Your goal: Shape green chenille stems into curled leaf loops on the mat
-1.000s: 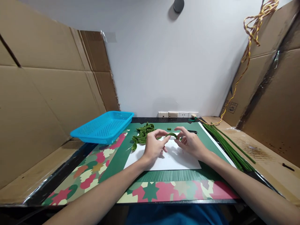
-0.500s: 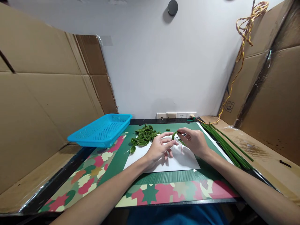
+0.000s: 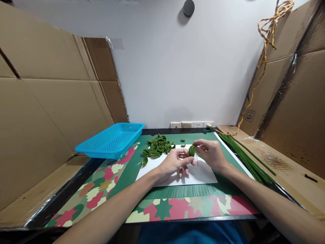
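My left hand [image 3: 174, 162] and my right hand [image 3: 211, 153] meet over a white sheet of paper [image 3: 177, 174] and both pinch a green fuzzy stem piece [image 3: 192, 150] folded into a narrow upright loop. A pile of finished green loops [image 3: 157, 147] lies just left of my hands at the sheet's far corner. One small green bit [image 3: 182, 140] lies beyond the sheet. A thin red mark [image 3: 197, 161] shows on the paper under my right hand.
A blue perforated basket [image 3: 111, 139] stands at the left. A bundle of long green stems [image 3: 247, 157] lies along the right of the green mat [image 3: 177, 193]. Cardboard walls flank both sides; wall sockets [image 3: 191, 124] and a hanging yellow cord [image 3: 264, 57] are behind.
The green piece went from a wide arch between my hands to a tightly folded loop. My hands have drawn closer together.
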{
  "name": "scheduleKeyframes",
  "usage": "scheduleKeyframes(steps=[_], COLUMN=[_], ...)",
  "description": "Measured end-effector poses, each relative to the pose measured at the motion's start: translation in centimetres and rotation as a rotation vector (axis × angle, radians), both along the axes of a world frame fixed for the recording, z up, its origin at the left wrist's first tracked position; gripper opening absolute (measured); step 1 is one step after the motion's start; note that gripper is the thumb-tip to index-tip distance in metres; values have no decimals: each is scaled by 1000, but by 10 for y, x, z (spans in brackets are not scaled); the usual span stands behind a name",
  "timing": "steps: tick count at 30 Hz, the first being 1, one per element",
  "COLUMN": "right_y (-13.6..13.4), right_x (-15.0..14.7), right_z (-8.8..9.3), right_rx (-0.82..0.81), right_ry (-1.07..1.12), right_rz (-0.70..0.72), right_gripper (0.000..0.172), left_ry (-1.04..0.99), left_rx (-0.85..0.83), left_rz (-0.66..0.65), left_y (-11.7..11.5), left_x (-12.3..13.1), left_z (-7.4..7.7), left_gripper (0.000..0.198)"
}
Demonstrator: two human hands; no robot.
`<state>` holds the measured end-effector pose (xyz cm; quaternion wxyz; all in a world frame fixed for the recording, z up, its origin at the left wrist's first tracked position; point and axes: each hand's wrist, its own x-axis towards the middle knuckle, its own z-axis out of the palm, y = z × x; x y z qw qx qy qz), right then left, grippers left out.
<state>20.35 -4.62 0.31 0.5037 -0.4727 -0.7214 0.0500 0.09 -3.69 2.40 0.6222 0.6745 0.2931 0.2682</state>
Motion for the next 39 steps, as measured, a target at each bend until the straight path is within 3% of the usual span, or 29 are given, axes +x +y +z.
scheduleKeyframes(steps=[6,15,31,39], right_y=[-4,-3,-2,-1], right_x=[-2,-1,-1,-1], right_z=[8,12,9,8], right_rx=[-58,-300,-391,-180], right_ry=[40,266,292,212], right_rz=[50,199,233,206], right_gripper=[12,12,13,13], left_ry=[60,42,71,6], left_rx=[106,240,377,277], left_rz=[41,141,218,144], left_y=[-1,6,2,4], left_x=[1,0,-1,-1], left_z=[-1,-7,-10,-9], left_gripper=[45,35,23,29])
